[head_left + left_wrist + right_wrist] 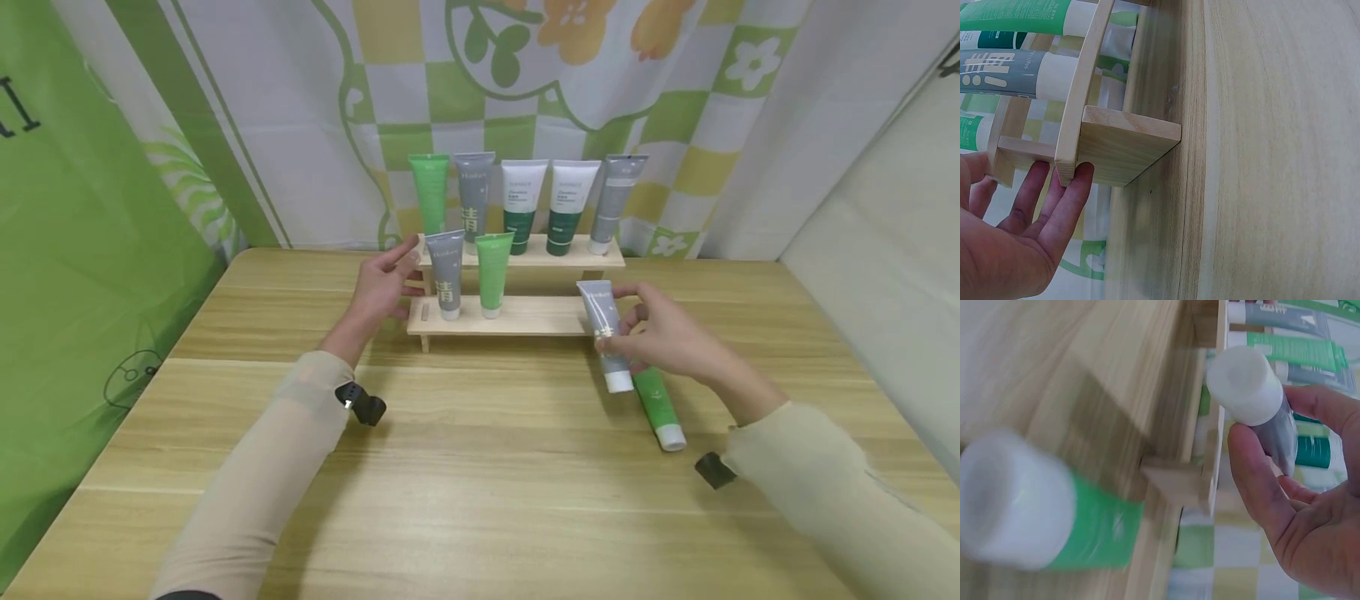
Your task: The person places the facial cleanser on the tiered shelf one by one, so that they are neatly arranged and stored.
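Observation:
My right hand (663, 333) pinches a grey squeeze tube (602, 312) between thumb and fingers, its white cap (1244, 384) pointing down, at the right end of the lower tier of a wooden two-tier rack (543, 315). At the rack's left end my left hand (381, 283) has its fingers extended, with fingertips (1079, 178) touching the tier's end. On the lower tier a grey tube (447, 271) and a green tube (493, 271) stand on their caps. Below my right hand a green tube (658, 408) lies on the table, partly hidden.
Along the upper tier stand a green tube (431, 192), a grey tube (474, 196), two white-and-green tubes (523, 196) and another grey tube (617, 200). A patterned curtain (450, 117) hangs behind the wooden table (480, 483). Pale fabric (892, 208) borders it on the right.

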`<state>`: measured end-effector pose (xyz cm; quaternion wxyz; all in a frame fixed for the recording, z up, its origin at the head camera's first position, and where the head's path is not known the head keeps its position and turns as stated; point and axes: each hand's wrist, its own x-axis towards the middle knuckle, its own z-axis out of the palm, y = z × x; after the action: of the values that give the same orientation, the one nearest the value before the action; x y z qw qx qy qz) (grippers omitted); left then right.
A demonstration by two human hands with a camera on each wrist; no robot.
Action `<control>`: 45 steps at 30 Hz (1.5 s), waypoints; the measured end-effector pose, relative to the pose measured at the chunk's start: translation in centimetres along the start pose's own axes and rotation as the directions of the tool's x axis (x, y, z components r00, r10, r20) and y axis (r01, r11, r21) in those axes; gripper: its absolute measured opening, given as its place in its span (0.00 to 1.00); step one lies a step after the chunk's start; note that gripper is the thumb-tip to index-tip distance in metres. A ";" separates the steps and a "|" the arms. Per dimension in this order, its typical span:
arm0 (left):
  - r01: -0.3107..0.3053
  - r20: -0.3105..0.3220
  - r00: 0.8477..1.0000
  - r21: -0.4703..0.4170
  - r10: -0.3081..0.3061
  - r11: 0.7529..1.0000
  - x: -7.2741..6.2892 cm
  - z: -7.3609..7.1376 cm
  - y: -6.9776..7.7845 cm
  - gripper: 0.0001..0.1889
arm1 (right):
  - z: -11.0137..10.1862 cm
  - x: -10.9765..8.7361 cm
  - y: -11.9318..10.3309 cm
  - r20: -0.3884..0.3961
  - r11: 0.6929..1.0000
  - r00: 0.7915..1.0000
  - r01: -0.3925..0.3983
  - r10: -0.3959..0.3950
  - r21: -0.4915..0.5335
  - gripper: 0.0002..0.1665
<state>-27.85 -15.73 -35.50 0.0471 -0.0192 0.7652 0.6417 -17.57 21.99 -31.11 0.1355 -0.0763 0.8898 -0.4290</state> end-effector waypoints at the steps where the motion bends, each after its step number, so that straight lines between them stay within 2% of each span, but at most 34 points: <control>1: -0.002 0.001 1.000 0.002 0.002 1.000 0.0 0.0 0.0 0.22 | 0.2 0.3 -0.3 -0.004 1.000 1.000 0.016 -0.016 0.002 0.53; 8: -0.012 -0.005 1.000 0.002 0.012 1.000 0.1 0.1 0.1 0.22 | 1.9 2.2 -2.4 -0.071 0.990 0.989 0.132 -0.128 0.045 0.50; 12: -0.011 0.002 1.000 0.008 0.011 1.000 0.1 0.1 0.0 0.22 | 3.1 3.4 -3.2 -0.130 0.975 0.973 0.202 -0.189 0.096 0.48; 16: -0.015 0.008 1.000 0.006 0.015 1.000 0.1 0.1 0.0 0.22 | 4.1 4.2 -3.8 -0.201 0.962 0.949 0.262 -0.242 0.079 0.49; 21: -0.023 0.009 1.000 -0.005 0.023 1.000 0.1 0.1 0.1 0.22 | 4.8 5.2 -4.0 -0.275 0.955 0.924 0.291 -0.265 0.057 0.49; 30: -0.020 0.001 1.000 -0.006 0.020 1.000 0.1 0.1 0.1 0.22 | 5.9 6.2 -3.8 -0.347 0.939 0.894 0.333 -0.285 0.087 0.50; 39: -0.009 -0.005 1.000 -0.012 0.009 1.000 0.1 0.1 0.0 0.22 | 7.0 7.0 -3.4 -0.403 0.950 0.886 0.294 -0.231 0.100 0.46; 45: -0.010 -0.008 1.000 -0.023 0.010 1.000 0.1 0.1 0.0 0.22 | 7.5 7.1 -3.4 -0.439 0.939 0.861 0.330 -0.256 0.100 0.44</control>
<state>-27.99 -15.61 -35.56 0.0407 -0.0185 0.7579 0.6508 -22.00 12.53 -34.10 -0.1200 -0.1054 0.8355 -0.5257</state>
